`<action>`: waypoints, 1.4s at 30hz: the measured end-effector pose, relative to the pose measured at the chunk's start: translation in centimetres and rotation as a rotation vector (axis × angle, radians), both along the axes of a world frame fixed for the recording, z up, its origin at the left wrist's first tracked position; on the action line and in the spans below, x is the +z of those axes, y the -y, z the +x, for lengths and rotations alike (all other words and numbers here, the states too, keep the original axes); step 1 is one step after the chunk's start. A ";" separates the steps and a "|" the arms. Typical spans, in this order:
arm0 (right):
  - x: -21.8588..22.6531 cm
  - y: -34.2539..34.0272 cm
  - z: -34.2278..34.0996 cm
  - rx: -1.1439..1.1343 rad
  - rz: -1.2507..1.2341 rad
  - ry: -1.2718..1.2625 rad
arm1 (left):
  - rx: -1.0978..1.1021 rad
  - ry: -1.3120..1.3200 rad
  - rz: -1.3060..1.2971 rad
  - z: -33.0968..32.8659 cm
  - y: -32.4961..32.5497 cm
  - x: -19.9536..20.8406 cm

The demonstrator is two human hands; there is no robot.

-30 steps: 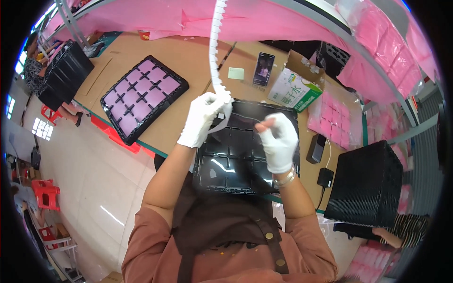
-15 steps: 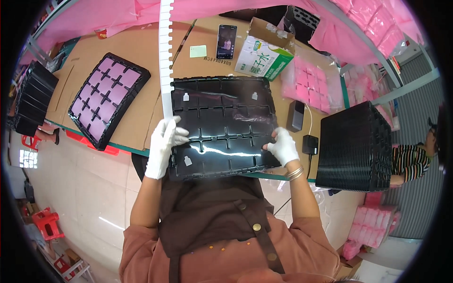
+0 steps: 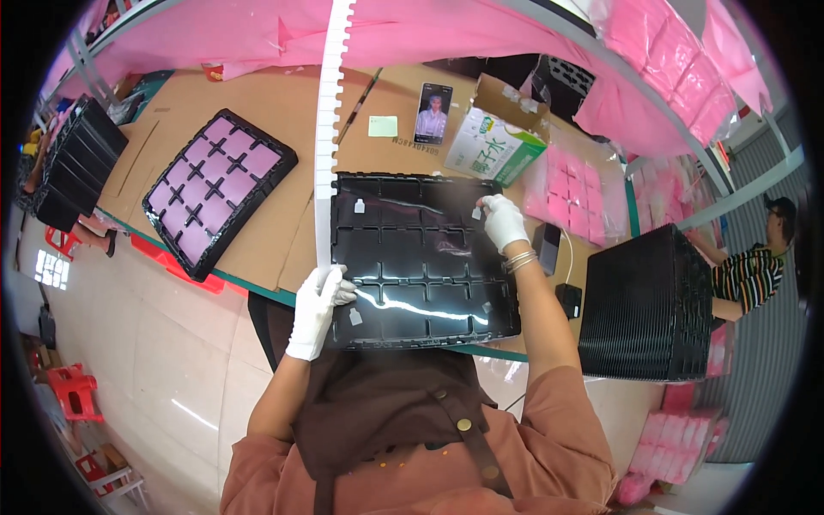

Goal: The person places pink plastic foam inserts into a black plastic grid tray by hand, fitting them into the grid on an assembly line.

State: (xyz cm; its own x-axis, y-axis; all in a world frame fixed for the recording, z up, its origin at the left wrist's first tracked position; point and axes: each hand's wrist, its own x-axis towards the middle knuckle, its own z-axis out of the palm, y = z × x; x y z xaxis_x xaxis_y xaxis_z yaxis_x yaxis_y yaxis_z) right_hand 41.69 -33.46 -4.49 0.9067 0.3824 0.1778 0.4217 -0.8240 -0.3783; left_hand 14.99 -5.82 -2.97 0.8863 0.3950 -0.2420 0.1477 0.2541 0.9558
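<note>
A black moulded plastic tray (image 3: 403, 249) lies in front of me, with crossed ridges and a glossy surface. Small white bottle-shaped tags sit near its corners, among them the far-left tag (image 3: 360, 206) and the near-left tag (image 3: 355, 317). My left hand (image 3: 314, 316), in a white glove, rests at the tray's left edge, fingers apart and reaching over the rim. The gloved right hand (image 3: 505, 223) is at the far right corner, thumb and finger pinched at the far-right tag (image 3: 476, 213). Beyond the left hand stands a white notched strip (image 3: 329, 129).
A tray with lilac pads (image 3: 219, 172) lies left; stacked black trays (image 3: 644, 300) stand right. Farther back are a phone (image 3: 433, 113), a green-and-white carton (image 3: 498, 142) and bagged pink pads (image 3: 573, 184). Another person (image 3: 755, 266) is at the far right.
My right hand has moved from the tray's near right side to its far right corner, uncovering a tag at the near right. The left hand stays at the left edge. The camera view has shifted.
</note>
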 end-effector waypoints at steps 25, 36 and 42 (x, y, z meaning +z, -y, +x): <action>1.9 -4.8 -0.5 0.166 0.392 -0.150 | 0.078 0.017 -0.072 0.1 -0.2 -0.3; 2.0 -20.1 -2.8 0.412 -0.201 -0.183 | 0.224 0.101 -0.169 -2.5 -2.8 -0.5; 1.7 -20.6 -3.3 0.279 -0.064 -0.277 | 0.290 0.118 -0.114 -3.1 -4.3 -1.6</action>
State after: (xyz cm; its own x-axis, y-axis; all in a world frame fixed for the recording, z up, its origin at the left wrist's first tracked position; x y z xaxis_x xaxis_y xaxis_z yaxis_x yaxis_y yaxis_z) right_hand 38.34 -12.90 -2.78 0.7770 0.6229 -0.0908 0.5218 -0.7180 -0.4606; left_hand 11.92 -1.53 -4.59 0.7651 0.6115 -0.2017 -0.0563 0.3755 0.9251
